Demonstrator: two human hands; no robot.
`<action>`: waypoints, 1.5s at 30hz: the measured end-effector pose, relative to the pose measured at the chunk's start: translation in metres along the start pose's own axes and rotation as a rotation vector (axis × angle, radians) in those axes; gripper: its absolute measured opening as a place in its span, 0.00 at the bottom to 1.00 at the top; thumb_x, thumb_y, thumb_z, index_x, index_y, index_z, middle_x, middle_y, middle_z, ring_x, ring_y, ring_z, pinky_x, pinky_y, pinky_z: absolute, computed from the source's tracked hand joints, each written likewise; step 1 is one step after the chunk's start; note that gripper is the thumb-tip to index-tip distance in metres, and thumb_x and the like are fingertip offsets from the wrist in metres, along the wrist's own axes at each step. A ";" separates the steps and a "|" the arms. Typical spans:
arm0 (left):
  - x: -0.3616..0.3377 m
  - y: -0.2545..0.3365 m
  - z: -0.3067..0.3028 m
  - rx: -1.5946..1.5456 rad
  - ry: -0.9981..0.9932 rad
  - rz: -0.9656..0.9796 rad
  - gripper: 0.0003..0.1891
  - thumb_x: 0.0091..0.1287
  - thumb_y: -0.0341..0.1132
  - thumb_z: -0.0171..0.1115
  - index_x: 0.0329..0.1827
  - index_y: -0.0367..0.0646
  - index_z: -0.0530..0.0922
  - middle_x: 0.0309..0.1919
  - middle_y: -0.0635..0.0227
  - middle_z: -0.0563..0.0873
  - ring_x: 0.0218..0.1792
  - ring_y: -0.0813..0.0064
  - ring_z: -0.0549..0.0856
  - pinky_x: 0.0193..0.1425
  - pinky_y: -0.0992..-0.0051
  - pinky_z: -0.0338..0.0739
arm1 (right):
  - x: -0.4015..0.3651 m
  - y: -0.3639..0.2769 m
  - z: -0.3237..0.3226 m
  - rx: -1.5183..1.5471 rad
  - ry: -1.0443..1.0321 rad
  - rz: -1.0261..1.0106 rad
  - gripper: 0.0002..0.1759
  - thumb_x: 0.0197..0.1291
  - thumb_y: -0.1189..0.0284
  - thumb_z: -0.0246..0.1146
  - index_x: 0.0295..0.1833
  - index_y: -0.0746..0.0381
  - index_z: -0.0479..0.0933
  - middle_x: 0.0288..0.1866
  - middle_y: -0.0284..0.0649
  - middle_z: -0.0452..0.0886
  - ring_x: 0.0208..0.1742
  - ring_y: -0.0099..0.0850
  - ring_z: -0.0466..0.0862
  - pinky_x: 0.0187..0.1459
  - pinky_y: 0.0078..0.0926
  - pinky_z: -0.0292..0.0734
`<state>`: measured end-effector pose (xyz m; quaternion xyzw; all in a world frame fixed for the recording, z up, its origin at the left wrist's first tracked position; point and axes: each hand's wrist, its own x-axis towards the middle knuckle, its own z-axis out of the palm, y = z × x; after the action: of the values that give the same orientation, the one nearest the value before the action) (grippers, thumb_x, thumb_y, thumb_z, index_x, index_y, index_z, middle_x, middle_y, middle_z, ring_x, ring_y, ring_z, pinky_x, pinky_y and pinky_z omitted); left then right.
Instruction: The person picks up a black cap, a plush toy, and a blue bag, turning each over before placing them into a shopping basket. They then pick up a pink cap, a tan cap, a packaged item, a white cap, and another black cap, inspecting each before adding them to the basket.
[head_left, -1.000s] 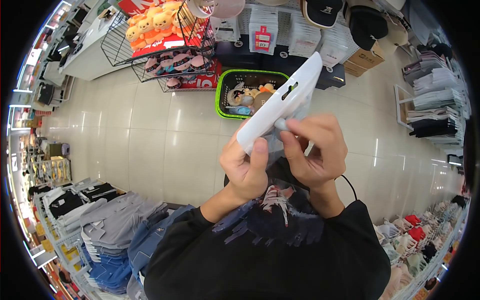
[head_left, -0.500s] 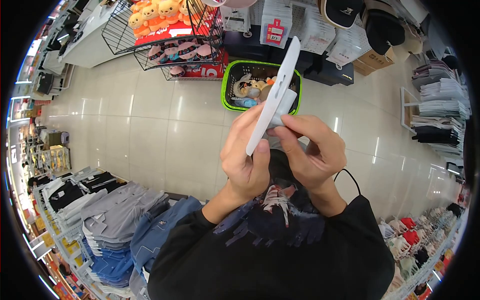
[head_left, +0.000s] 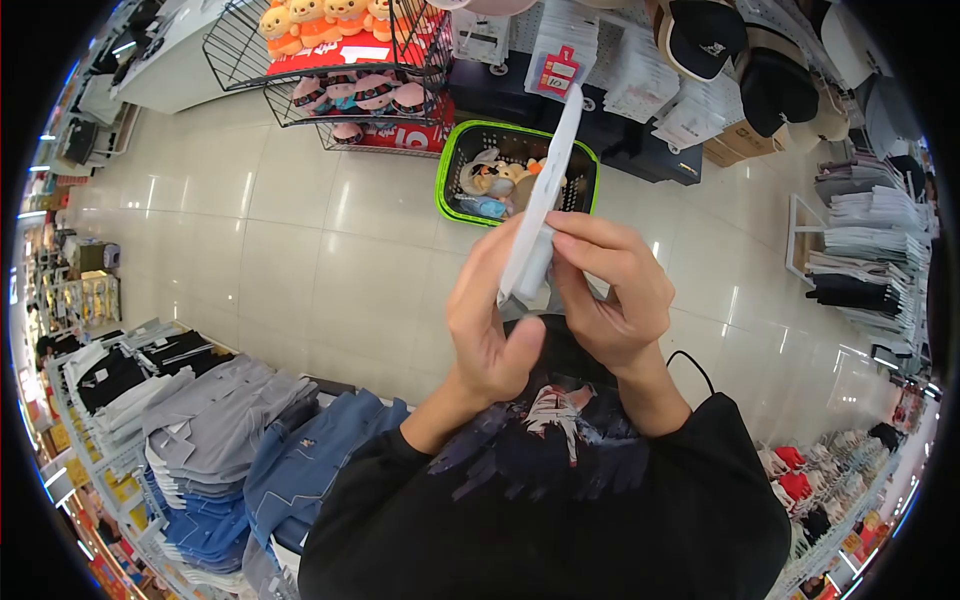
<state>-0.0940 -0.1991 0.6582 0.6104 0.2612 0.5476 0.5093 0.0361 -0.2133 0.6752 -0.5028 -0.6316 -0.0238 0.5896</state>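
Note:
A thin white package (head_left: 548, 180), seen nearly edge-on, stands upright in front of my chest. Its left face rests against the fingers of my left hand (head_left: 492, 320), whose thumb stands away from it. On the package's right side, the fingers of my right hand (head_left: 615, 290) pinch its edge just above a pale, rounded bulge (head_left: 533, 268). Just beyond the package, on the floor, sits a black basket with a green rim (head_left: 442, 180), holding small plush items and a blue packet.
A wire rack (head_left: 290, 108) with orange and pink plush toys stands at the upper left. Caps (head_left: 700, 40) and hanging packages are at the top. Folded shirts (head_left: 220, 410) fill a shelf at the lower left; more clothing (head_left: 870, 240) is stacked at the right.
The package has tilted more upright and shifted slightly left and down. My left thumb has come off it. My right fingers have moved to its near edge, above the bulge.

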 end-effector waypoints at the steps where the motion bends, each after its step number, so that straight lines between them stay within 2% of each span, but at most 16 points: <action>1: 0.001 -0.003 0.004 -0.077 -0.017 0.000 0.22 0.66 0.29 0.56 0.61 0.24 0.71 0.56 0.44 0.78 0.59 0.55 0.78 0.65 0.64 0.69 | 0.000 0.004 -0.003 -0.051 -0.021 -0.025 0.14 0.48 0.88 0.67 0.41 0.65 0.79 0.42 0.42 0.85 0.31 0.32 0.85 0.28 0.23 0.80; 5: 0.003 -0.016 0.029 -0.166 -0.011 -0.087 0.22 0.70 0.30 0.54 0.63 0.25 0.68 0.57 0.50 0.78 0.59 0.61 0.77 0.64 0.68 0.69 | -0.004 0.018 -0.021 -0.093 -0.047 -0.025 0.12 0.50 0.87 0.65 0.41 0.65 0.80 0.43 0.40 0.85 0.30 0.31 0.84 0.26 0.23 0.78; 7: 0.006 -0.022 0.036 -0.307 0.006 -0.360 0.21 0.73 0.32 0.52 0.64 0.26 0.68 0.57 0.56 0.79 0.58 0.68 0.77 0.63 0.71 0.70 | -0.007 0.023 -0.037 -0.049 -0.192 0.112 0.16 0.49 0.85 0.68 0.46 0.65 0.81 0.49 0.48 0.83 0.45 0.38 0.85 0.43 0.26 0.81; 8: 0.010 -0.028 0.042 -0.353 -0.021 -0.360 0.20 0.74 0.34 0.50 0.63 0.29 0.69 0.57 0.57 0.79 0.59 0.69 0.78 0.64 0.69 0.70 | -0.006 0.027 -0.044 -0.057 -0.183 0.118 0.16 0.49 0.85 0.68 0.46 0.65 0.81 0.49 0.48 0.83 0.45 0.38 0.85 0.43 0.26 0.81; 11: 0.024 -0.036 0.055 -0.484 0.050 -0.521 0.19 0.74 0.32 0.53 0.62 0.28 0.70 0.57 0.58 0.79 0.56 0.72 0.79 0.62 0.73 0.72 | 0.003 0.046 -0.068 -0.223 -0.090 0.111 0.26 0.51 0.78 0.69 0.58 0.63 0.74 0.59 0.49 0.77 0.57 0.42 0.79 0.53 0.35 0.76; 13: 0.039 -0.034 0.066 -0.582 0.057 -0.570 0.18 0.73 0.32 0.53 0.61 0.29 0.71 0.57 0.57 0.79 0.57 0.70 0.80 0.63 0.71 0.72 | 0.010 0.066 -0.091 -0.303 0.036 0.274 0.40 0.48 0.71 0.74 0.67 0.63 0.66 0.65 0.53 0.71 0.65 0.45 0.72 0.63 0.39 0.69; 17: 0.056 -0.055 0.072 -0.753 0.049 -0.811 0.23 0.72 0.37 0.51 0.65 0.32 0.67 0.63 0.56 0.76 0.64 0.64 0.75 0.69 0.61 0.67 | -0.006 0.107 -0.138 -0.016 -0.078 0.563 0.44 0.48 0.68 0.75 0.69 0.65 0.62 0.62 0.51 0.75 0.61 0.38 0.76 0.60 0.35 0.71; 19: 0.064 -0.060 0.082 -0.766 0.017 -0.807 0.22 0.72 0.38 0.50 0.65 0.33 0.68 0.63 0.57 0.76 0.64 0.64 0.74 0.69 0.61 0.66 | -0.019 0.122 -0.157 0.537 -0.468 1.026 0.39 0.51 0.68 0.75 0.67 0.67 0.66 0.56 0.46 0.80 0.55 0.31 0.80 0.57 0.31 0.74; 22: 0.069 -0.075 0.093 -0.730 0.056 -0.796 0.22 0.72 0.39 0.50 0.65 0.34 0.68 0.64 0.58 0.75 0.65 0.65 0.74 0.70 0.60 0.66 | -0.037 0.142 -0.160 0.693 -0.534 1.025 0.32 0.53 0.69 0.74 0.61 0.68 0.71 0.49 0.40 0.83 0.48 0.25 0.81 0.54 0.28 0.76; 28: 0.075 -0.090 0.117 -0.892 0.056 -0.811 0.23 0.74 0.43 0.47 0.65 0.37 0.69 0.63 0.58 0.76 0.64 0.64 0.75 0.70 0.58 0.65 | -0.052 0.173 -0.162 0.793 -0.413 1.082 0.22 0.55 0.72 0.71 0.54 0.69 0.76 0.45 0.39 0.84 0.47 0.25 0.81 0.52 0.27 0.76; 31: 0.053 -0.125 0.124 -0.774 -0.085 -0.824 0.21 0.74 0.42 0.52 0.63 0.37 0.71 0.59 0.59 0.79 0.60 0.65 0.78 0.66 0.60 0.71 | -0.058 0.194 -0.151 0.760 -0.279 1.123 0.21 0.55 0.73 0.70 0.54 0.69 0.76 0.45 0.40 0.84 0.47 0.26 0.82 0.51 0.27 0.77; 33: 0.029 -0.157 0.123 -0.428 -0.224 -0.993 0.20 0.72 0.37 0.57 0.62 0.37 0.72 0.56 0.60 0.81 0.55 0.67 0.82 0.59 0.64 0.77 | -0.068 0.212 -0.139 0.783 -0.226 1.157 0.21 0.55 0.73 0.70 0.54 0.69 0.76 0.45 0.40 0.84 0.46 0.26 0.82 0.50 0.27 0.77; 35: 0.009 -0.191 0.120 -0.342 -0.198 -1.003 0.19 0.70 0.34 0.59 0.61 0.36 0.72 0.55 0.60 0.82 0.53 0.68 0.83 0.57 0.66 0.78 | -0.092 0.243 -0.122 0.788 -0.169 1.179 0.21 0.56 0.73 0.70 0.54 0.69 0.76 0.46 0.41 0.84 0.45 0.26 0.83 0.49 0.27 0.78; 37: -0.011 -0.234 0.112 -0.257 -0.164 -1.011 0.18 0.69 0.30 0.60 0.60 0.35 0.73 0.53 0.59 0.83 0.51 0.69 0.84 0.55 0.68 0.79 | -0.147 0.284 -0.094 0.785 -0.272 1.348 0.21 0.57 0.73 0.68 0.55 0.70 0.76 0.47 0.43 0.84 0.43 0.28 0.84 0.49 0.28 0.78; 43: -0.067 -0.357 0.061 -0.036 -0.131 -1.464 0.16 0.67 0.28 0.62 0.56 0.35 0.75 0.46 0.59 0.85 0.47 0.68 0.85 0.48 0.66 0.82 | -0.300 0.327 -0.044 1.041 -0.141 1.919 0.17 0.53 0.79 0.65 0.49 0.72 0.76 0.42 0.45 0.83 0.41 0.32 0.85 0.41 0.29 0.81; 45: -0.082 -0.380 0.043 0.160 -0.203 -1.595 0.14 0.66 0.28 0.62 0.54 0.35 0.75 0.45 0.60 0.85 0.47 0.66 0.85 0.44 0.65 0.83 | -0.320 0.322 -0.037 0.966 -0.178 1.965 0.15 0.51 0.79 0.66 0.46 0.72 0.77 0.38 0.44 0.83 0.39 0.32 0.85 0.38 0.28 0.80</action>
<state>0.0151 -0.1544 0.2850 0.3214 0.6091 -0.0592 0.7226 0.2121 -0.2713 0.2595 -0.5026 0.0613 0.7425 0.4386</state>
